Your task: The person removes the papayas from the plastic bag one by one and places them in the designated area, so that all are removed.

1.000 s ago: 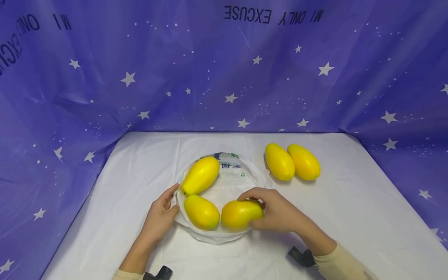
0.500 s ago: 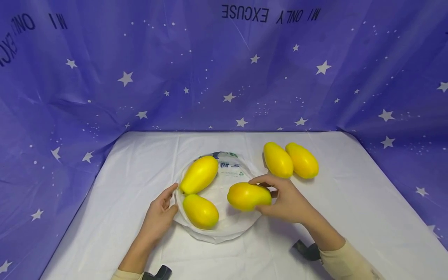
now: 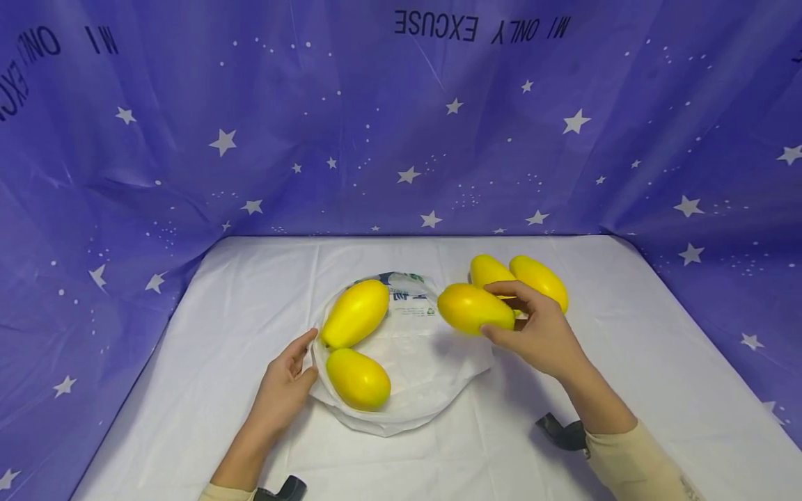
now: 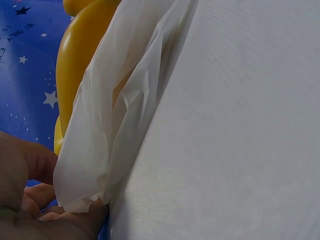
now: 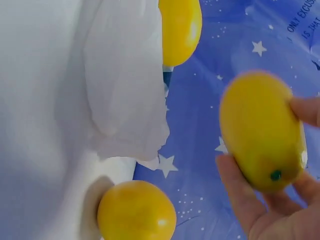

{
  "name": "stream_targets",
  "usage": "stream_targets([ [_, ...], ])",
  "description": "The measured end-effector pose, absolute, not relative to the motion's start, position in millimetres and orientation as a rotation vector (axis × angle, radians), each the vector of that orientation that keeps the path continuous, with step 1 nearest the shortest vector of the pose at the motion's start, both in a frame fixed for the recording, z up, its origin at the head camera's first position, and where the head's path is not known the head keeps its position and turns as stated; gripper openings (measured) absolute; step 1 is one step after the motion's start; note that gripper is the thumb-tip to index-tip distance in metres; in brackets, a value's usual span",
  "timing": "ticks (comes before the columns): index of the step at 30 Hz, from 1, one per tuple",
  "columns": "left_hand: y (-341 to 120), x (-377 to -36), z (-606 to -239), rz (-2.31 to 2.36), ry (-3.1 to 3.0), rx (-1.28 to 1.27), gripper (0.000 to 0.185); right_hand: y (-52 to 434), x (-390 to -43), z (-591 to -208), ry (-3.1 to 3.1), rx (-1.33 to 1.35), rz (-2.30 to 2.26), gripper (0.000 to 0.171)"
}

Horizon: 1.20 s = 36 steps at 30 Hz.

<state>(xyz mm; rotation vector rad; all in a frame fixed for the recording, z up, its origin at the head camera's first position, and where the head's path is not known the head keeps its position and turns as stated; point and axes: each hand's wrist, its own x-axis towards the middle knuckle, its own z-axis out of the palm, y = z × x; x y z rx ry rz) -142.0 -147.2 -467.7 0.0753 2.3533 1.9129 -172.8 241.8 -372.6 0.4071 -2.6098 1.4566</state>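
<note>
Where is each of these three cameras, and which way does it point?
Head: worn on the head, looking forward and down at the table, white bag and mangoes; both hands and sleeves show.
Left wrist: low beside the left hand, facing the bag's edge; fingers show.
Right wrist: by the right hand, facing its held mango; fingers show.
All three show the bag.

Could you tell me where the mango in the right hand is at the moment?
In the head view, the held mango is in the right hand, just right of the white bag, in front of two table mangoes.
</note>
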Motion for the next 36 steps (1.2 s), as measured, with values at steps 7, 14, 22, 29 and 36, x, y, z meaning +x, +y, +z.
stream_targets([
  [7,-146.8,-141.8,-467.2,1.905,2.357,0.066,0.060,261.3,-183.2,-369.8,-2.406,0.094,1.503,0.050],
  [14,-146.6,-141.2,-468.6,1.914,2.348,0.066,0.060,292.3,-196.8,-371.9,-2.292,-0.330,1.511,0.057],
  [22,-146.6,-141.6,-468.6,1.918,2.345,0.063,0.060,324.4,-206.5,-379.4,-2.089,-0.596,1.576,0.059],
  [29,-146.4,-141.9,-468.2,1.910,2.353,0.063,0.060,342.5,-210.6,-385.8,-1.934,-0.692,1.616,0.059],
  [36,-146.4,-142.6,-469.2,1.918,2.345,0.054,0.060,358.2,-216.0,-396.2,-1.919,-0.800,1.656,0.063],
])
